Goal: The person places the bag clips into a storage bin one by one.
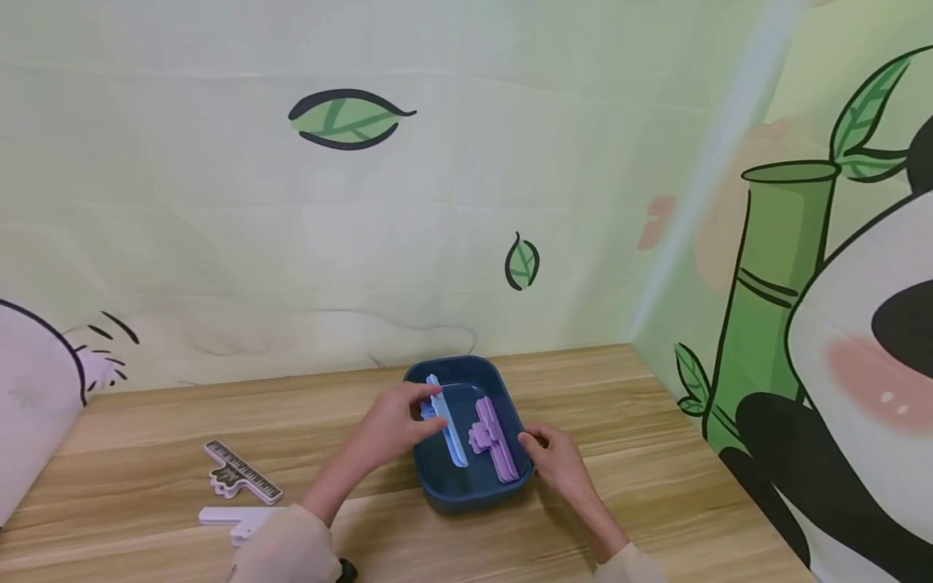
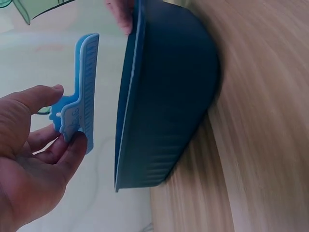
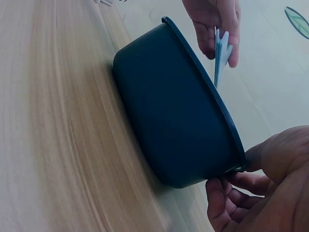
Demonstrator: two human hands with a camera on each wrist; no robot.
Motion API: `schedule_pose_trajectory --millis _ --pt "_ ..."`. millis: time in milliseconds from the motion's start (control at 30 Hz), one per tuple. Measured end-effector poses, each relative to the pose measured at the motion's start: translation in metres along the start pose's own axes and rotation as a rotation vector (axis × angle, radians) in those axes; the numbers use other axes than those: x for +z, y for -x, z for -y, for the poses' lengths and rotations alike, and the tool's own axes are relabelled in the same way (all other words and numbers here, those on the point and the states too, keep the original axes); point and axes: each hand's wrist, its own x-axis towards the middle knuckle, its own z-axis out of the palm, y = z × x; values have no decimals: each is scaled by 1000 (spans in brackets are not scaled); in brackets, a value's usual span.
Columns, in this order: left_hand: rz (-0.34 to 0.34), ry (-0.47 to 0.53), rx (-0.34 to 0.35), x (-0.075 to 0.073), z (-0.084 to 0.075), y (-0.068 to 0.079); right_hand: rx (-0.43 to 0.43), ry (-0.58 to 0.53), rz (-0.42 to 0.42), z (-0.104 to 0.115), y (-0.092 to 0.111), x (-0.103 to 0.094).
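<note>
Blue clip point(image 2: 87, 92) pinched in L hand point(image 1: 397, 425), not yet down, over navy tub point(image 1: 470, 504) at 10 o'clock, R hand point(image 1: 557, 461) gripping same at 3; est. part done: purple clip point(image 1: 498, 445) inside at 3–4, blk-patterned clip point(image 1: 243, 473) and pale clip point(image 1: 235, 515) outstanding on table point(image 1: 619, 405), approx. 8–9.

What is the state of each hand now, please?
Left hand: holding a light blue clip between thumb and fingers.
Right hand: holding the dark blue tub by its rim.
</note>
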Motion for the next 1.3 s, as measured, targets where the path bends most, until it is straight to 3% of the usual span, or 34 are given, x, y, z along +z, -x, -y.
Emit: schedule_pose_trajectory --millis 267,700,933,1300 --pt "43 -106 37 14 -2 -10 9 1 2 0 0 0" --pt "125 -238 16 34 3 -27 26 -19 3 -1 -1 1" --pt "155 -301 -29 43 6 -32 19 -21 1 -2 -1 0" --pt "185 -325 -37 55 3 -33 7 -18 -2 -2 0 0"
